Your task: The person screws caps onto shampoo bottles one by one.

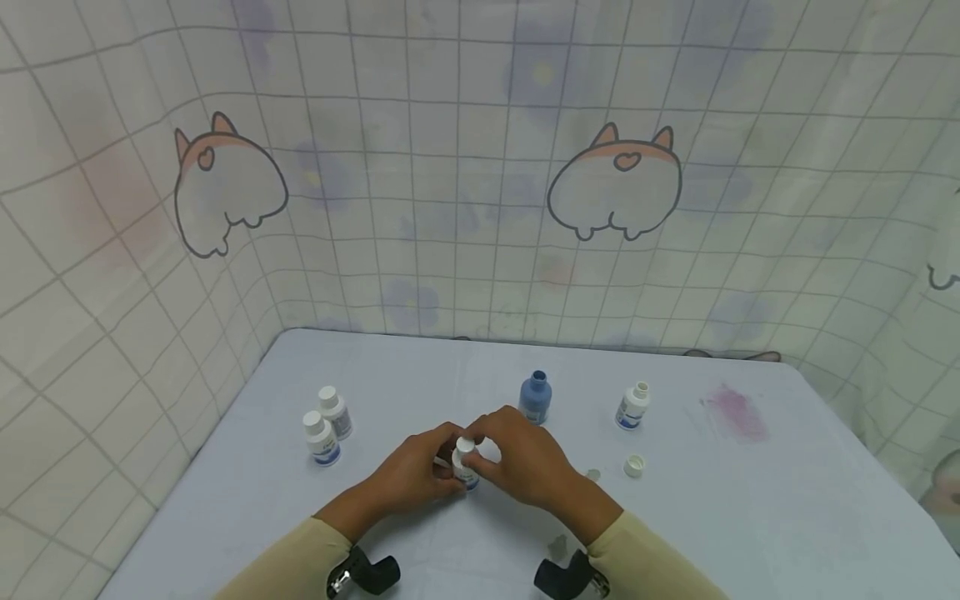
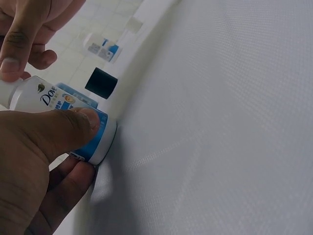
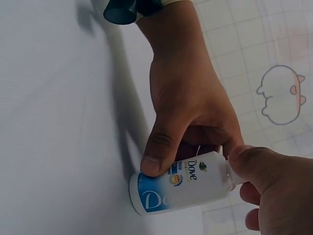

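Observation:
Near the middle of the table, a small white Dove bottle (image 1: 467,480) with a blue lower band stands upright between both hands. My left hand (image 1: 411,473) grips its body, thumb across the label in the left wrist view. At the top, my right hand (image 1: 521,454) pinches the white cap (image 1: 466,446) between thumb and fingers. The right wrist view shows the bottle's label (image 3: 188,178) and the left thumb pressed low on it. Just behind the right hand is a blue bottle (image 1: 536,400) with an uncovered neck.
Two capped white bottles (image 1: 322,440) stand close together at the left. To the right is an uncapped white bottle (image 1: 633,408), with a loose white cap (image 1: 634,466) in front. A short dark cylinder (image 2: 101,83) shows beside the blue bottle. A pink stain (image 1: 737,411) marks the tablecloth.

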A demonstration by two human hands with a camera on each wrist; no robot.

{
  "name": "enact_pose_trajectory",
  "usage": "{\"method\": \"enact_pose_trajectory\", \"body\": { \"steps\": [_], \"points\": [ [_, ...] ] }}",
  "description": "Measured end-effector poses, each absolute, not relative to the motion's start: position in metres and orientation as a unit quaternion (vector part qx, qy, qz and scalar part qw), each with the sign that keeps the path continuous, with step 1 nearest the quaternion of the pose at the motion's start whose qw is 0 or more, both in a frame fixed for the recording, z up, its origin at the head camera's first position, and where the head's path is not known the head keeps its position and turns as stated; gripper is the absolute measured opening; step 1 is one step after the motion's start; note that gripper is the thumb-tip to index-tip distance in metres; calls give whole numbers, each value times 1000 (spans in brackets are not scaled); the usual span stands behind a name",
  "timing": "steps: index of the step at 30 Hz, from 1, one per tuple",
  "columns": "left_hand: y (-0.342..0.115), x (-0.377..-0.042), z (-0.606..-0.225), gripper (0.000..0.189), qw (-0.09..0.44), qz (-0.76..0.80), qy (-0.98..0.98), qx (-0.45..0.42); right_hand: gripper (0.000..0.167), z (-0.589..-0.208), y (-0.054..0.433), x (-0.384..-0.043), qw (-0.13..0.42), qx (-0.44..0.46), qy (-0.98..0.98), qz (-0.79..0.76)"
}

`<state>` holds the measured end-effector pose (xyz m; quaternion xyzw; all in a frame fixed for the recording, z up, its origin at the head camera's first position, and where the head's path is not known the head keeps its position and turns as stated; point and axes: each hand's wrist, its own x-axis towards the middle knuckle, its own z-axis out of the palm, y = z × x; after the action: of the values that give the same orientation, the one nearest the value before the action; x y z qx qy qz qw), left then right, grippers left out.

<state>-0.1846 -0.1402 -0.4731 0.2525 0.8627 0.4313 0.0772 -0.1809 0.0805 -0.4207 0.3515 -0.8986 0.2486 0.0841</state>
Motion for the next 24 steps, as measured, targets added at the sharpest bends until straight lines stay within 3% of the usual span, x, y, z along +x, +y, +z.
{"method": "enact_pose_trajectory", "body": {
  "steps": [7, 15, 24],
  "points": [
    [-140, -184, -473, 55, 72, 427, 865, 252, 29, -425, 77, -181, 94, 326, -906, 253],
    [-141, -184, -474, 61, 75, 427, 864, 254, 41, -428, 82, -181, 101, 344, -901, 246],
    [-141, -184, -474, 58, 77, 423, 868, 247, 32, -427, 82, -182, 60, 347, -893, 282]
  ]
}}
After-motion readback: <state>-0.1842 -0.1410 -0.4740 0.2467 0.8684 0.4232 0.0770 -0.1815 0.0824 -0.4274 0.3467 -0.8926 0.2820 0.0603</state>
